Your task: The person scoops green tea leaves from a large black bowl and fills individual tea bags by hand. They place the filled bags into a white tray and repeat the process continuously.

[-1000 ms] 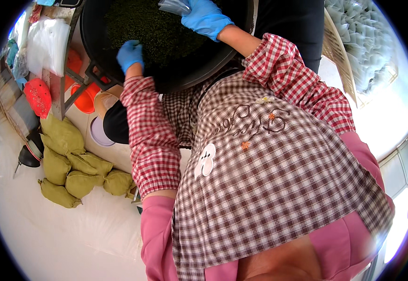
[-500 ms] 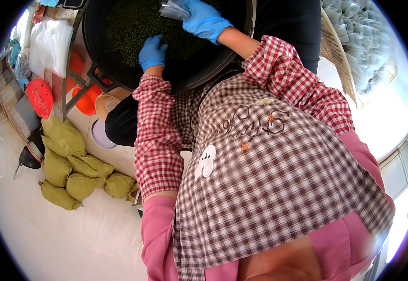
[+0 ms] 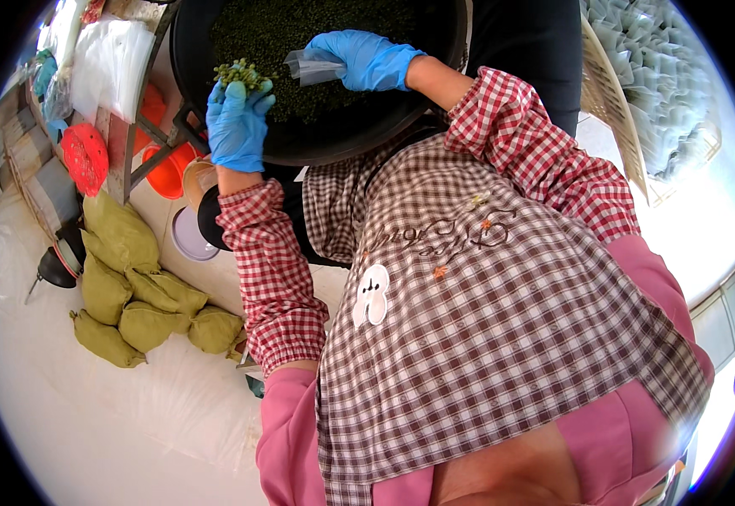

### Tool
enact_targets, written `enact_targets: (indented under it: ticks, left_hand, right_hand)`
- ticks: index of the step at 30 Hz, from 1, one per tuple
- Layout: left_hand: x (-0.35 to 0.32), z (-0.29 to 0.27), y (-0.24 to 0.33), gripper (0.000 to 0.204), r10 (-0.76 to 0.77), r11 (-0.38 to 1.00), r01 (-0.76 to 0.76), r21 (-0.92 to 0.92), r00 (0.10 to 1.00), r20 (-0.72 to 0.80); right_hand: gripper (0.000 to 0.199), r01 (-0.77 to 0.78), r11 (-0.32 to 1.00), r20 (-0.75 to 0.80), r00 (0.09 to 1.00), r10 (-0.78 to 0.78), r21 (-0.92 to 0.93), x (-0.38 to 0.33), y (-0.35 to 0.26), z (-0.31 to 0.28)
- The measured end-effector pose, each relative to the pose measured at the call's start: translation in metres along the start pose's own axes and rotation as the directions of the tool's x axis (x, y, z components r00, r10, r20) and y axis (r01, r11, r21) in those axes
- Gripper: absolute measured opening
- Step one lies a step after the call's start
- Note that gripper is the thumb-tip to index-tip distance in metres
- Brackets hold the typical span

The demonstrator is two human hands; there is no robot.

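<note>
At the left side of the large black tub (image 3: pixel 325 150), my blue-gloved left hand (image 3: pixel 237 126) is raised with its fingertips round a clump of small green bead-like sprigs (image 3: pixel 239 76). A dark green heap (image 3: pixel 317 93) of the same-looking sprigs fills much of the tub. Over the heap's right part, my right hand (image 3: pixel 376 61), also gloved in blue, grips a small clear plastic bag (image 3: pixel 313 67). The bag's free end points left, toward the clump, and the two are apart. Whether anything is inside the bag, I cannot tell.
Stacked clear plastic bags (image 3: pixel 110 67) lie on a stand at the left, above a red basin (image 3: pixel 169 169). Olive-green sacks (image 3: pixel 152 291) are piled on the floor. To the right, many clear packets (image 3: pixel 654 84) fill a beige basket (image 3: pixel 608 84).
My left hand has come up out of the heap and moved left with a clump of sprigs. The bag in my right hand is lower and its end now faces left.
</note>
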State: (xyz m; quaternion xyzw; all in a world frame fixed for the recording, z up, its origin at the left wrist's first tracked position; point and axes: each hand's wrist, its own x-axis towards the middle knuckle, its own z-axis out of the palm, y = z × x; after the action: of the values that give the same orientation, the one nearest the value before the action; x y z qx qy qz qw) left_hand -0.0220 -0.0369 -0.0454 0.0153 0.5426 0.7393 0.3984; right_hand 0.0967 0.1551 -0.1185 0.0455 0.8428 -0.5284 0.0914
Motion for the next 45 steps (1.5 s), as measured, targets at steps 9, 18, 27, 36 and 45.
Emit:
enact_targets:
  ticks: [9,18,27,36,45]
  left_hand:
    - [-0.019,0.037,-0.016,0.026,0.061,0.804,0.025,0.594,0.99,-0.124]
    - [-0.012,0.057,0.0,0.03,0.059,-0.304,-0.413,0.858,0.891,0.45]
    - [-0.011,0.045,0.005,0.053,0.145,0.293,-0.327,0.899,0.944,0.296]
    - [-0.017,0.036,-0.027,0.036,-0.493,0.694,0.472,0.543,0.862,-0.119]
    - [-0.005,0.035,-0.037,0.016,-0.262,0.561,0.356,0.747,0.933,-0.248]
  right_hand:
    - [0.059,0.117,0.975,-0.154,0.984,-0.088,0.19,-0.006,-0.01,-0.001]
    - [0.067,0.075,0.922,0.056,0.997,-0.058,-0.381,-0.008,-0.014,-0.002]
    - [0.058,0.024,0.999,-0.008,1.0,-0.024,-0.046,-0.006,-0.01,0.002]
    - [0.054,0.108,0.925,0.084,0.993,-0.083,-0.365,-0.013,-0.013,0.017]
    - [0.052,0.249,0.961,-0.158,0.951,-0.266,-0.12,-0.006,-0.009,0.031]
